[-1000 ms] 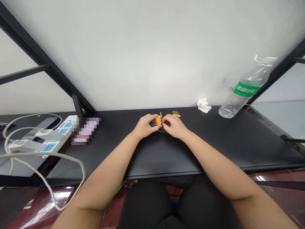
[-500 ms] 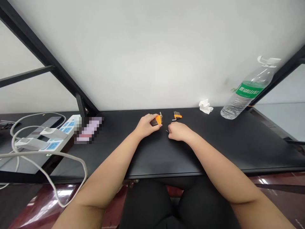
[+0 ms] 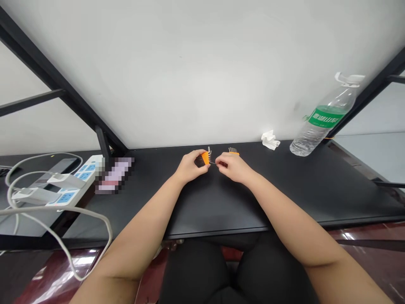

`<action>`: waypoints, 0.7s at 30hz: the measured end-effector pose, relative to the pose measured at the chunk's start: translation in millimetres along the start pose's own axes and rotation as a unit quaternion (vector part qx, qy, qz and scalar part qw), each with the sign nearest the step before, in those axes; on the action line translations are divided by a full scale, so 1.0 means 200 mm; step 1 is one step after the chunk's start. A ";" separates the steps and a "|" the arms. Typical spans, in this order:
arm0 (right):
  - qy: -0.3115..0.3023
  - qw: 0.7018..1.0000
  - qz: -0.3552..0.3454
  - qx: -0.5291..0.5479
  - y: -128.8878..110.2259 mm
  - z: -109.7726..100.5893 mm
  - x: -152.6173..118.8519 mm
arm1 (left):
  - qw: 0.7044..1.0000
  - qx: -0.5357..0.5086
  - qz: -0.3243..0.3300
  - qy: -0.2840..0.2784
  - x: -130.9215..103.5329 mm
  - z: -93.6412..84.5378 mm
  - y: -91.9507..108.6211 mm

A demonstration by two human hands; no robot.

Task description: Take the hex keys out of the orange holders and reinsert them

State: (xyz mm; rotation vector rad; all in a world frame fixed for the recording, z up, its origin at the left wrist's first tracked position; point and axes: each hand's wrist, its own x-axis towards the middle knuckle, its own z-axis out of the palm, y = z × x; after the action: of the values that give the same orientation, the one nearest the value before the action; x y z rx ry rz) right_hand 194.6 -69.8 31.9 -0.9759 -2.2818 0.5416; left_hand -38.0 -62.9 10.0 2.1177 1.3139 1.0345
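Between thumb and fingers, my left hand point(image 3: 190, 168) grips an orange hex key holder point(image 3: 206, 158) with several dark keys in it, their bent ends facing right. A thin hex key point(image 3: 213, 163) is pinched in my right hand point(image 3: 232, 166); its tip reaches the lower right edge of the holder. Whether the tip has entered a hole is too small to tell. Just behind my right hand lies a second orange holder point(image 3: 234, 153) with several keys standing out of it, partly hidden by the fingers.
Both holders are over a black table point(image 3: 202, 211) against a white wall. At the right stand a large water bottle point(image 3: 322, 120) and a crumpled tissue point(image 3: 270, 139). On the left are a power strip point(image 3: 79, 179), looping white cables point(image 3: 106, 221) and a pixelated pinkish item point(image 3: 115, 175).
My right hand has moved up and left, bringing the thin hex key to the holder in my left hand. It now covers part of the second holder.
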 end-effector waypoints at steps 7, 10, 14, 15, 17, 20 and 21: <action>-0.004 1.000 -0.016 -0.009 0.01 0.00 0.00 | 1.000 0.009 0.016 -0.001 0.00 0.00 0.00; -0.013 0.999 -0.023 -0.023 0.00 0.00 -0.01 | 0.999 0.023 0.025 -0.002 0.00 0.00 -0.01; -0.028 0.997 -0.036 -0.055 0.01 -0.01 -0.01 | 0.997 0.062 0.049 -0.024 0.00 -0.01 -0.01; -0.029 0.997 -0.038 -0.063 0.01 -0.02 -0.01 | 0.995 0.076 0.055 -0.033 0.00 -0.01 0.00; -0.028 0.996 -0.042 -0.071 0.01 -0.01 -0.01 | 0.992 0.099 0.064 -0.050 0.01 -0.01 0.01; -0.021 0.997 -0.055 -0.047 -0.01 0.01 -0.01 | 0.990 0.103 0.070 -0.059 0.01 0.00 0.04; -0.019 0.998 -0.056 -0.030 -0.02 0.02 -0.01 | 0.991 0.098 0.071 -0.062 0.01 0.00 0.04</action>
State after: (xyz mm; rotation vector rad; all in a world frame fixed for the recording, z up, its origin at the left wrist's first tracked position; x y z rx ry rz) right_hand 190.2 -74.2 29.9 -0.8666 -2.3816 0.4494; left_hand -32.7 -65.8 16.3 2.4114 1.2653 0.8417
